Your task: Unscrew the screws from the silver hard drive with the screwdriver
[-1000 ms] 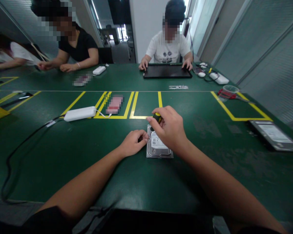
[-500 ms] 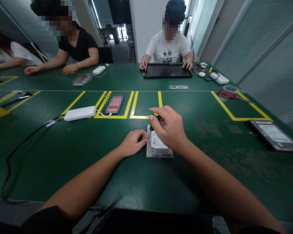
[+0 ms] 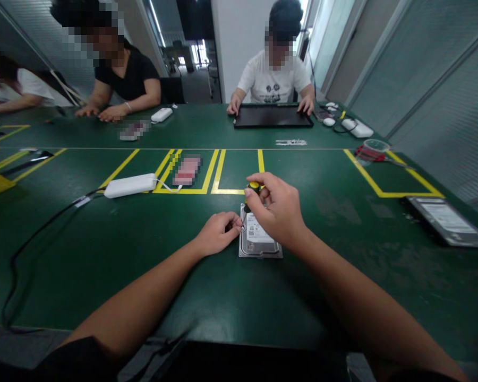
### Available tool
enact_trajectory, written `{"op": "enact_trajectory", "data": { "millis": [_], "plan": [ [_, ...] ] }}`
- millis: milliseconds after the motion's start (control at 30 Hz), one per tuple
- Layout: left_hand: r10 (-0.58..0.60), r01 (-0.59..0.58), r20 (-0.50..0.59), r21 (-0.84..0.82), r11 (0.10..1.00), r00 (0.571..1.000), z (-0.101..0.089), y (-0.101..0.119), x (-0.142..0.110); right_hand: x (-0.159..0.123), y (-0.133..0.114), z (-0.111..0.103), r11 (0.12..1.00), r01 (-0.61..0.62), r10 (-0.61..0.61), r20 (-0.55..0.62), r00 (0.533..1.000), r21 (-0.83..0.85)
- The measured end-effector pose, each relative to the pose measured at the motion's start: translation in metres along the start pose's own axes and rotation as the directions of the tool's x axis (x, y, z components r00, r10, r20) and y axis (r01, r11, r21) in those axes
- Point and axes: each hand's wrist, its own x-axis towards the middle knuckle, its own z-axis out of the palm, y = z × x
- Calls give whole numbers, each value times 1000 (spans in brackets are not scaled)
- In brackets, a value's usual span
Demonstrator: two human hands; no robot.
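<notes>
Head view: where on the worktop (image 3: 207,313) to look for the hard drive (image 3: 258,236)?

Flat, in from the near edge, about midway between left and right edges, short side toward the near edge.

And the right hand (image 3: 281,207)?

Just above the drive, thumb and fingers closed round the handle of a screwdriver (image 3: 255,187), forefinger arched by the butt end. Shaft pointing down at the drive's left rim, handle leaning slightly toward the worktop's right edge. Probably held this steeply for good control of the tip.

The left hand (image 3: 219,232)?

Low beside the drive, on the side toward the left edge. Thumb and forefinger bent close together by the screwdriver tip. Can't tell if fully meeting, or with hold of anything. Likely there for guiding the tip or steadying the drive; hard to say which.

Materials?

For the drive, grey metal, rectangular, with a curved raised outline and a white printed label (image 3: 258,232). For the screwdriver, a stubby yellow-and-black handle, apparently plastic, and a thin shaft. For the worktop, smooth green with a soft sheen, marked with yellow tape (image 3: 229,191).

Anything else around?

Near the right edge, a second drive (image 3: 448,220), dark-sided, pale-labelled. Toward the left edge, a rounded white power brick (image 3: 129,185). At the far edge, a dark flat panel (image 3: 274,115) under a co-worker's hands (image 3: 235,105).
</notes>
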Motion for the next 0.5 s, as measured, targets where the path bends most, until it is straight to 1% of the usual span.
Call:
{"op": "enact_trajectory", "data": {
  "millis": [500],
  "plan": [
    [8, -8, -5, 13, 1000, 1000, 0, 0, 0, 0, 0, 2, 1000, -17, 17, -28, 999, -2]
  ]
}}
